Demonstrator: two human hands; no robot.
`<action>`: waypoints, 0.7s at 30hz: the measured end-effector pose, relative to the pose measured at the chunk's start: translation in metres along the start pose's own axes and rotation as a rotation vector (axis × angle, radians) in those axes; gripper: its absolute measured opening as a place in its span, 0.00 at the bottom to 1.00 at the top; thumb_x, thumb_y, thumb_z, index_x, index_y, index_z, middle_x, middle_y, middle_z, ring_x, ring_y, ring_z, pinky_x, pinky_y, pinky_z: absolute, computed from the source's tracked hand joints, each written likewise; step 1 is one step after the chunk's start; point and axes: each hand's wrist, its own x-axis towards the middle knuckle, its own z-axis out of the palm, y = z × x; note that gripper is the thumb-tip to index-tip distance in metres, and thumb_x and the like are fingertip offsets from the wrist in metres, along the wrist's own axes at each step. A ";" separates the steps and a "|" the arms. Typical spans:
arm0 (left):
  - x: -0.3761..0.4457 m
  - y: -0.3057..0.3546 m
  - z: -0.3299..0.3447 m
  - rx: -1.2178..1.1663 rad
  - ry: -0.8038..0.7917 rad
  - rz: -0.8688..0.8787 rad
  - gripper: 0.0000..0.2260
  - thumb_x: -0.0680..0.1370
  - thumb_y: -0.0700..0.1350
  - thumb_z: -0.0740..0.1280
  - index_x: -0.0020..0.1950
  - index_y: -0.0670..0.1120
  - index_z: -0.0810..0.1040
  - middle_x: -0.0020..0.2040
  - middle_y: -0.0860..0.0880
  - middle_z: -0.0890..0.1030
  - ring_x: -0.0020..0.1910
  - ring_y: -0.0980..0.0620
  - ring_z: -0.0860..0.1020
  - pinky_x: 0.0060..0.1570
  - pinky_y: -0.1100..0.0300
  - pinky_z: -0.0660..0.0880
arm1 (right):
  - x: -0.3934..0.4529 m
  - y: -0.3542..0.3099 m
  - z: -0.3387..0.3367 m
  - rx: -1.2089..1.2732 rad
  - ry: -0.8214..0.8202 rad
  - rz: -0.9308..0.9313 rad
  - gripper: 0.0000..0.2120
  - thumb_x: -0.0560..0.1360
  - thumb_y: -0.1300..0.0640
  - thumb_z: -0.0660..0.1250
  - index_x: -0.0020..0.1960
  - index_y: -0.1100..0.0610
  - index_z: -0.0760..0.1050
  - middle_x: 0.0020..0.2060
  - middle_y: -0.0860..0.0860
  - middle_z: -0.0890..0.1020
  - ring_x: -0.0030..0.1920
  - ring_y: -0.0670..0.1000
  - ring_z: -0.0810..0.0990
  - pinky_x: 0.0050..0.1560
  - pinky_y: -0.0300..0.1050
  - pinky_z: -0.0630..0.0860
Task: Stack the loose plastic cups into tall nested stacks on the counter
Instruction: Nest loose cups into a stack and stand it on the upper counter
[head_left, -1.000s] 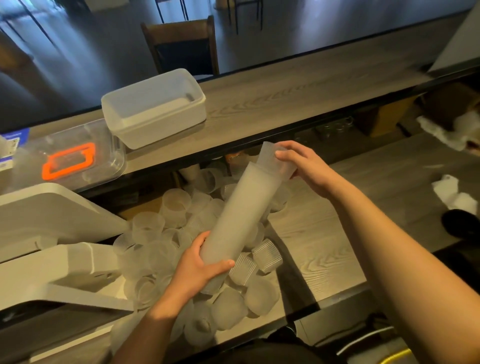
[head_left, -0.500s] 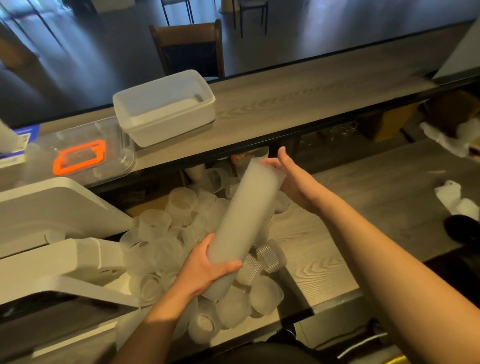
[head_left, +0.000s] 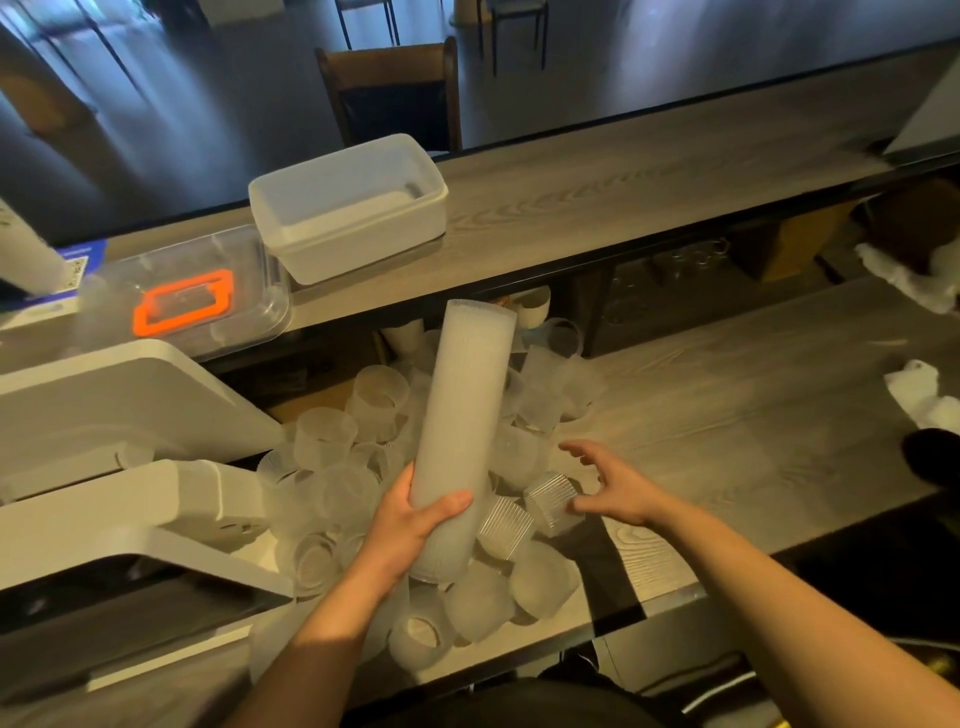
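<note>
**Dim room, soft light from far behind**

The picture is quite dark. Pale blue light shines on the floor (head_left: 208, 104) far beyond the grip of the left hand (head_left: 410, 525), and it makes long streaks of glare there. The stack of cups (head_left: 460, 415) in that hand looks bright and milky. Just right of the grip, the ribbed cup (head_left: 550, 499) shows sharp little lines. A dark shadow lies on the counter (head_left: 727, 426) below and right of the grip. Far right, the corners go almost black. The shelf edge (head_left: 623, 260) above the grip bends like a curve. The right hand (head_left: 618, 488) looks a bit blurry.
</note>
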 end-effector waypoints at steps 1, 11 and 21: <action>-0.001 0.000 0.000 0.011 0.000 0.004 0.38 0.57 0.62 0.77 0.64 0.52 0.74 0.56 0.48 0.82 0.52 0.51 0.82 0.46 0.58 0.79 | -0.001 0.005 0.004 -0.041 -0.038 -0.014 0.42 0.68 0.56 0.78 0.77 0.48 0.61 0.73 0.50 0.66 0.71 0.48 0.64 0.68 0.42 0.65; -0.010 -0.003 0.001 0.024 0.033 0.020 0.35 0.56 0.62 0.78 0.60 0.53 0.76 0.56 0.50 0.82 0.52 0.52 0.82 0.45 0.59 0.78 | 0.011 0.021 0.028 -0.366 -0.021 -0.083 0.42 0.67 0.53 0.78 0.77 0.47 0.63 0.76 0.52 0.60 0.77 0.55 0.58 0.77 0.53 0.60; -0.015 0.000 0.002 0.046 0.074 0.062 0.35 0.55 0.63 0.77 0.60 0.56 0.75 0.56 0.52 0.81 0.51 0.56 0.81 0.42 0.63 0.77 | -0.003 0.014 -0.001 0.243 0.229 -0.072 0.32 0.70 0.53 0.79 0.70 0.47 0.69 0.60 0.47 0.76 0.60 0.50 0.78 0.55 0.42 0.78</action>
